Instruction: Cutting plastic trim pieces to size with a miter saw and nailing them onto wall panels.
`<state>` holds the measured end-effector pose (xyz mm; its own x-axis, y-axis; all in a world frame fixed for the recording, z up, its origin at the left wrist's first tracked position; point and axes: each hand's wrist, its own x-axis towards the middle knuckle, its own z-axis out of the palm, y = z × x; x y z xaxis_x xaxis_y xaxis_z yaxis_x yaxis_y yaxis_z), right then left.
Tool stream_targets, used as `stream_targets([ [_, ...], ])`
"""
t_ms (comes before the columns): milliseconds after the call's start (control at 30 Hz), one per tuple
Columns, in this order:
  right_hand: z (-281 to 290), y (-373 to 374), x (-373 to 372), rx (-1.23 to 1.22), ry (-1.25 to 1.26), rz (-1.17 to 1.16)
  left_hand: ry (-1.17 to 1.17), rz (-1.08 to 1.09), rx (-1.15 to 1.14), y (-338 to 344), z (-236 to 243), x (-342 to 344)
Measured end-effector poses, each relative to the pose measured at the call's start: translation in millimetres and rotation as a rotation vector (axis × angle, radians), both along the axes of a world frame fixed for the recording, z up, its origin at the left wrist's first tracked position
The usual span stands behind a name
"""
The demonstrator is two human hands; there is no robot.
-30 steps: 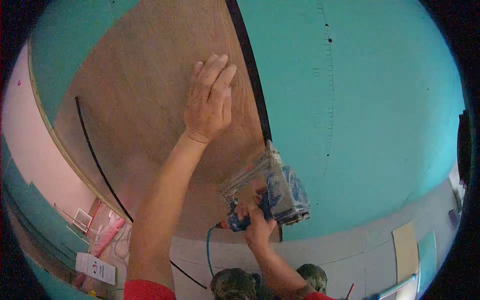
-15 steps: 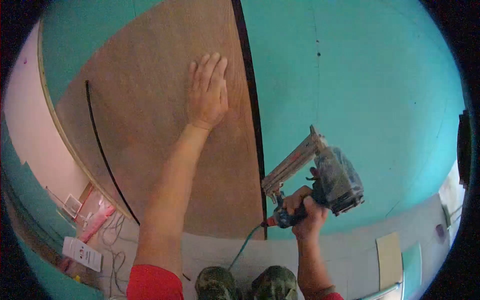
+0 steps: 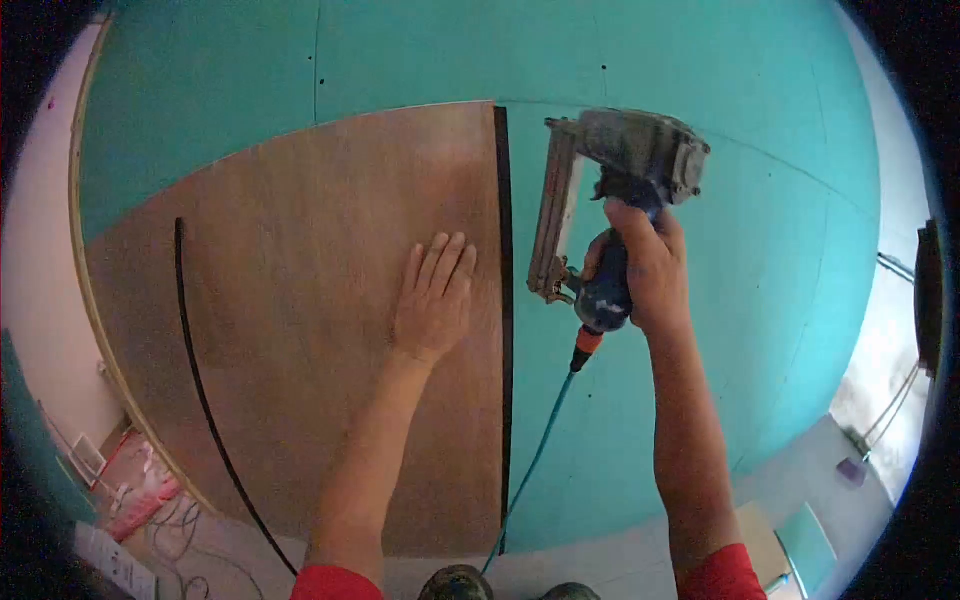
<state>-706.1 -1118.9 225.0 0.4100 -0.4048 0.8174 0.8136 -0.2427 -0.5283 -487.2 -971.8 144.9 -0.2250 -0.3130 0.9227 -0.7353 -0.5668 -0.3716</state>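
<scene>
My left hand [image 3: 436, 305] lies flat on a brown wood-grain panel [image 3: 300, 330], fingers stretched out and slightly apart. The panel stands against a teal wall board [image 3: 760, 340], with a black strip [image 3: 505, 330] running up its right edge. To the right of that strip, my right hand [image 3: 658, 265] is wrapped round the grip of a pneumatic nail gun [image 3: 640, 145]. The gun is held upright, its slim magazine on the strip's side. A teal air hose [image 3: 540, 440] hangs from the orange coupling at the grip's end.
A curved black cord [image 3: 205, 395] hangs across the panel's left part. Loose cables [image 3: 175, 530] and a pink bundle [image 3: 140, 505] lie on the floor at lower left. Board pieces [image 3: 805, 545] are at lower right. A long-handled tool [image 3: 853, 470] stands by the right wall.
The view has tilted upward, showing the panel's top edge. My right hand has lifted the nail gun and turned it more upright. My left hand stays flat on the panel.
</scene>
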Motion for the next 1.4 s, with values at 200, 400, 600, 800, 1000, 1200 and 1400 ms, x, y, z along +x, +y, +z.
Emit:
stream_targets([
  [200, 22.0, 27.7, 8.1, -0.143, 0.063, -0.190, 0.011, -0.071, -0.001, 13.6, -11.7, -9.6],
  [400, 22.9, 37.6, 6.8, -0.152, 0.087, -0.265, 0.007, -0.121, -0.003, 20.5, -17.9, -13.4],
  [600, 27.1, 44.7, 11.1, -0.171, 0.129, -0.353, 0.025, -0.130, 0.008, 18.7, -19.0, -12.8],
  [800, 28.7, 42.7, 11.6, -0.208, 0.093, -0.382, 0.024, -0.146, 0.009, 12.8, -15.3, -15.4],
  [1000, 30.0, 47.9, 14.2, -0.171, 0.107, -0.366, -0.002, -0.151, -0.017, 9.8, -15.4, -8.4],
  [1200, 19.7, 37.9, 11.7, -0.168, 0.012, -0.402, 0.009, -0.147, -0.006, 7.8, -11.8, -10.9],
  [1400, -35.3, 48.9, -29.7, 0.017, 0.021, -0.387, 0.003, -0.120, -0.004, 9.4, -13.8, -2.0],
])
